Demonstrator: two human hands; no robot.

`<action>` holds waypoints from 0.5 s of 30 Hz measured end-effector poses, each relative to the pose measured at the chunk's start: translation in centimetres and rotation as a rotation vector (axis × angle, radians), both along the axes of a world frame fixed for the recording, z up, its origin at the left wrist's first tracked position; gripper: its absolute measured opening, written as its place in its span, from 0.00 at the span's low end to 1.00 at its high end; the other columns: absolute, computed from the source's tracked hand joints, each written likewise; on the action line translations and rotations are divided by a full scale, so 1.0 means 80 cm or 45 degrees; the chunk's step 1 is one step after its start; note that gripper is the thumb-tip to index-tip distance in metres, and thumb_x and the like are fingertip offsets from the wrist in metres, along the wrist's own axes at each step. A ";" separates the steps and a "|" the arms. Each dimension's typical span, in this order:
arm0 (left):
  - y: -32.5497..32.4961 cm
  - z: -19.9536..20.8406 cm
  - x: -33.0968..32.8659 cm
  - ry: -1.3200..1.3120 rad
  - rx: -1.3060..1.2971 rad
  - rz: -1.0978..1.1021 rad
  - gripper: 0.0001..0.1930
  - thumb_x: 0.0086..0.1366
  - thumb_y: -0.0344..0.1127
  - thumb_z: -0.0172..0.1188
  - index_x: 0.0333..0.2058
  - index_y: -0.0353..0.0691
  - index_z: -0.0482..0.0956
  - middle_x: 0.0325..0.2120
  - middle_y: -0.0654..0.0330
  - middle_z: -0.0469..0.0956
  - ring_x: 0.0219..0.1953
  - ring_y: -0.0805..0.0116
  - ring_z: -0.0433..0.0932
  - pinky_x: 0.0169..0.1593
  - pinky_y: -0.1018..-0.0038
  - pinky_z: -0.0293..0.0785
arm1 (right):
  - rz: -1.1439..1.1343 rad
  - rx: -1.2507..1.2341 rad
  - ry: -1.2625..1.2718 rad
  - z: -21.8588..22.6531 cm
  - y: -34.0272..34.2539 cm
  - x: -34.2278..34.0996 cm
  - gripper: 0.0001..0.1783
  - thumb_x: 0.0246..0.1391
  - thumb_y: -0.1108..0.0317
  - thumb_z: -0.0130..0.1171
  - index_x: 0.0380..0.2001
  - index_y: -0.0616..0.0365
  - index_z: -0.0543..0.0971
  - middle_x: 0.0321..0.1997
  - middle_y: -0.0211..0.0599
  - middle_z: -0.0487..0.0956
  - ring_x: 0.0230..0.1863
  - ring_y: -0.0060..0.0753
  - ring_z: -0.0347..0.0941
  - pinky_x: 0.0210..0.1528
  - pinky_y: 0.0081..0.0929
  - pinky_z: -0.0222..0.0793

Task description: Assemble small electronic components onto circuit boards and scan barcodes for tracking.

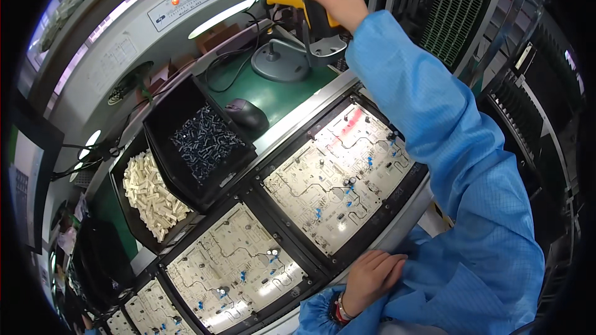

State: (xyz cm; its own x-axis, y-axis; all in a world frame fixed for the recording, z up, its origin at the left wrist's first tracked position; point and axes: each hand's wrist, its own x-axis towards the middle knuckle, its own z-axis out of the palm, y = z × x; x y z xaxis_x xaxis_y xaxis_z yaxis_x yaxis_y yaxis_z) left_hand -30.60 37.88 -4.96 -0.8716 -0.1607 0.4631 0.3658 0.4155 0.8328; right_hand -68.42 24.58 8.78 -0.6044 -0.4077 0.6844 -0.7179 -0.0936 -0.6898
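My right hand (341,3) is closed around the handle of a yellow-and-black handheld barcode scanner (287,0), raised at the top beside its grey stand (282,62). A red streak of light falls on the upper part of the nearest pale circuit board (310,192), which sits in a black frame (332,263) and carries blue and black components. Just below that board's near edge rests my left hand (375,276), holding nothing, its fingers loosely extended and close together. A second circuit board (230,260) in a like frame lies to the left.
Left of the boards stand a black bin (158,142) of small dark parts and another bin of white connector-like pieces (152,195). A black computer mouse (247,115) lies on the green mat (298,96). Further boards (155,310) continue lower left; dark slotted racks (459,12) stand at right.
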 end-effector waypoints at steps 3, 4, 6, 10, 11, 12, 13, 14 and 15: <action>0.001 0.001 0.001 -0.018 0.004 0.007 0.05 0.52 0.27 0.60 0.30 0.37 0.79 0.21 0.58 0.75 0.23 0.62 0.73 0.28 0.71 0.69 | 0.069 -0.006 -0.112 0.057 0.029 0.051 0.16 0.46 0.65 0.62 0.35 0.66 0.75 0.30 0.39 0.77 0.30 0.29 0.73 0.35 0.24 0.70; 0.002 0.003 0.000 -0.015 0.003 -0.011 0.05 0.52 0.27 0.60 0.30 0.37 0.79 0.21 0.58 0.75 0.23 0.62 0.73 0.28 0.71 0.69 | 0.123 0.016 -0.065 0.062 0.038 0.047 0.18 0.46 0.63 0.63 0.36 0.66 0.74 0.29 0.39 0.76 0.30 0.28 0.73 0.34 0.23 0.70; 0.003 0.005 -0.002 -0.096 -0.012 -0.019 0.05 0.53 0.27 0.59 0.31 0.37 0.79 0.21 0.57 0.75 0.23 0.61 0.73 0.28 0.71 0.69 | 0.135 0.006 0.087 0.076 0.060 0.035 0.19 0.45 0.63 0.63 0.37 0.66 0.73 0.30 0.37 0.76 0.30 0.26 0.73 0.34 0.22 0.70; 0.009 0.012 -0.005 -0.105 -0.066 0.021 0.04 0.54 0.28 0.58 0.30 0.37 0.79 0.20 0.58 0.75 0.23 0.61 0.73 0.29 0.70 0.69 | 0.039 -0.010 0.320 0.137 0.141 0.040 0.17 0.46 0.64 0.63 0.36 0.63 0.74 0.29 0.34 0.76 0.30 0.22 0.72 0.34 0.21 0.70; 0.010 0.011 -0.007 -0.106 -0.070 0.011 0.04 0.54 0.28 0.58 0.30 0.37 0.79 0.20 0.58 0.75 0.23 0.61 0.73 0.29 0.70 0.69 | 0.017 -0.036 0.346 0.147 0.161 0.039 0.16 0.47 0.64 0.63 0.36 0.63 0.74 0.29 0.33 0.75 0.30 0.21 0.71 0.33 0.20 0.70; 0.010 0.011 -0.008 -0.092 -0.083 0.029 0.04 0.54 0.28 0.58 0.30 0.37 0.79 0.20 0.58 0.75 0.24 0.61 0.74 0.29 0.70 0.69 | -0.002 -0.099 0.389 0.153 0.179 0.032 0.16 0.48 0.64 0.62 0.37 0.61 0.73 0.28 0.32 0.75 0.28 0.20 0.71 0.30 0.18 0.69; 0.011 0.010 -0.010 -0.079 -0.095 0.047 0.04 0.54 0.28 0.58 0.30 0.37 0.79 0.20 0.58 0.75 0.24 0.61 0.74 0.29 0.70 0.69 | -0.022 -0.162 0.432 0.156 0.198 0.025 0.16 0.49 0.64 0.61 0.38 0.60 0.73 0.27 0.30 0.75 0.26 0.18 0.71 0.28 0.16 0.68; 0.012 0.010 -0.010 -0.084 -0.099 0.047 0.04 0.54 0.28 0.58 0.30 0.37 0.79 0.20 0.58 0.75 0.24 0.61 0.74 0.29 0.70 0.69 | -0.094 -0.203 0.367 0.158 0.214 0.028 0.16 0.50 0.62 0.60 0.39 0.60 0.73 0.28 0.30 0.75 0.26 0.19 0.71 0.27 0.16 0.69; 0.013 0.010 -0.010 -0.080 -0.111 0.059 0.04 0.54 0.28 0.58 0.30 0.37 0.79 0.21 0.58 0.76 0.23 0.61 0.74 0.29 0.70 0.69 | -0.164 -0.244 0.302 0.159 0.229 0.035 0.16 0.51 0.60 0.58 0.39 0.59 0.73 0.28 0.31 0.75 0.26 0.20 0.72 0.26 0.17 0.69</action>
State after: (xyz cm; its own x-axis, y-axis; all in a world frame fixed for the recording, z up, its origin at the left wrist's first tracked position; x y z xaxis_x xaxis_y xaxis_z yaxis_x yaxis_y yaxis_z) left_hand -31.39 38.92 -4.17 -0.8919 -0.1630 0.4219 0.2930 0.5024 0.8134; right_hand -65.61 42.93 21.52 -0.4574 -0.1886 0.8690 -0.8707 -0.1035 -0.4808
